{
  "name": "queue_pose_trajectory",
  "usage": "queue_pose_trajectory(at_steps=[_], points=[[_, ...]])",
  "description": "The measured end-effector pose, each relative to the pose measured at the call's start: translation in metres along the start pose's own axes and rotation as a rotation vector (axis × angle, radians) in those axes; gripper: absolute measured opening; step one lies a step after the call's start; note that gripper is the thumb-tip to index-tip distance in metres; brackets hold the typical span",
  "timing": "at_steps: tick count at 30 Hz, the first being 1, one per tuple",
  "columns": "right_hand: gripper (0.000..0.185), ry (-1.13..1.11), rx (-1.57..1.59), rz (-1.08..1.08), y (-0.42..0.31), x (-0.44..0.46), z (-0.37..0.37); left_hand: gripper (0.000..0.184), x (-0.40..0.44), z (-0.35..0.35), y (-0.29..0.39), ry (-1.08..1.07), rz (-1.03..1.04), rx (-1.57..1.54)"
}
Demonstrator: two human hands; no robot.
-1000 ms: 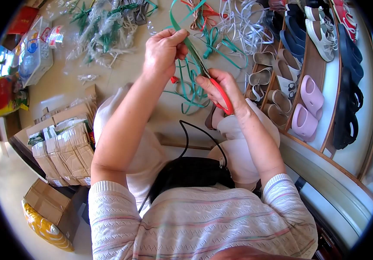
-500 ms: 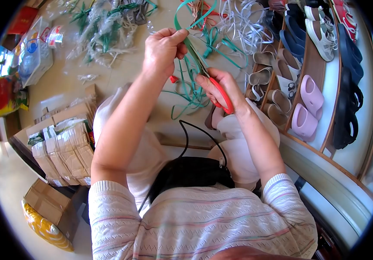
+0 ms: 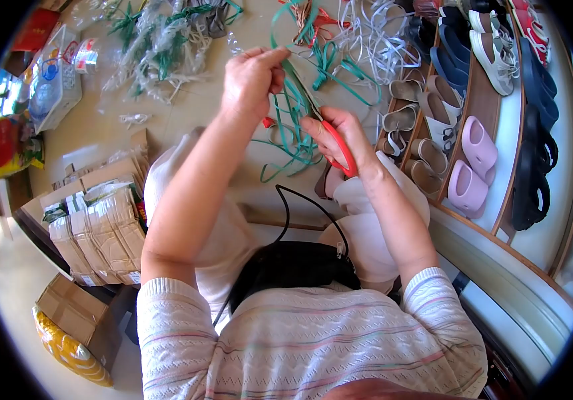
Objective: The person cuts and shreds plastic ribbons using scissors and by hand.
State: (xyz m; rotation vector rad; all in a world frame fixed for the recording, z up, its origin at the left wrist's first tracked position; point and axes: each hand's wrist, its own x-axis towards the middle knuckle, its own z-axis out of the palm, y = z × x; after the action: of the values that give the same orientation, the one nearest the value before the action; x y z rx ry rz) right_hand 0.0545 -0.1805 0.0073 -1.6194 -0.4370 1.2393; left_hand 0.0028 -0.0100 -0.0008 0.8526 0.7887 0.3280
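Observation:
My left hand [image 3: 253, 81] is closed in a pinch on a green plastic strap [image 3: 274, 28], which rises above the fingers. My right hand [image 3: 341, 133] grips red-handled scissors [image 3: 347, 160] by their loops. The scissor blades point up and left, their tips close to the left fingertips and beside the strap. How far the blades are parted is hard to see. Below the hands, more green strapping [image 3: 300, 152] trails in loops over the floor, with a small red piece [image 3: 268, 123] beside it.
White straps [image 3: 380, 40] and a tangle of clear and green plastic [image 3: 166, 50] lie ahead. A shoe rack with pink slippers [image 3: 478, 148] stands on the right. Flattened cardboard [image 3: 100, 233], a cardboard box [image 3: 73, 307] and a clear plastic bin [image 3: 56, 83] are on the left.
The wide loop of green strap above my left hand has swung left and narrowed. My left hand has turned slightly, while the scissors have barely moved.

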Motion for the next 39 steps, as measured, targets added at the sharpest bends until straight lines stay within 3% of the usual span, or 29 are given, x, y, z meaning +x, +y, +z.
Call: queue_pose_trajectory(at_steps=[6,9,15,25,33,36,39], points=[[0.03,0.02,-0.021,-0.009,-0.005,-0.006,0.004,0.015,0.009,-0.007,0.007,0.009,0.096,-0.002],[0.029,0.015,-0.083,-0.137,0.006,0.005,0.001,0.015,0.002,-0.002,-0.001,-0.013,0.054,0.035],[0.028,0.001,-0.054,-0.011,-0.007,-0.004,0.002,0.016,-0.001,-0.002,0.001,-0.029,0.041,0.035],[0.024,0.005,-0.054,-0.032,0.001,0.003,0.002,0.014,-0.004,-0.001,-0.002,-0.043,-0.019,0.011],[0.027,-0.031,-0.059,-0.002,-0.002,-0.002,0.0,0.016,0.006,-0.009,0.006,-0.008,0.078,0.024],[0.027,0.034,-0.098,-0.144,0.006,0.006,0.003,0.017,0.001,-0.005,0.002,-0.031,0.07,0.028],[0.029,0.025,-0.079,-0.021,-0.004,-0.001,0.004,0.017,0.002,-0.005,0.002,-0.029,0.062,0.008]])
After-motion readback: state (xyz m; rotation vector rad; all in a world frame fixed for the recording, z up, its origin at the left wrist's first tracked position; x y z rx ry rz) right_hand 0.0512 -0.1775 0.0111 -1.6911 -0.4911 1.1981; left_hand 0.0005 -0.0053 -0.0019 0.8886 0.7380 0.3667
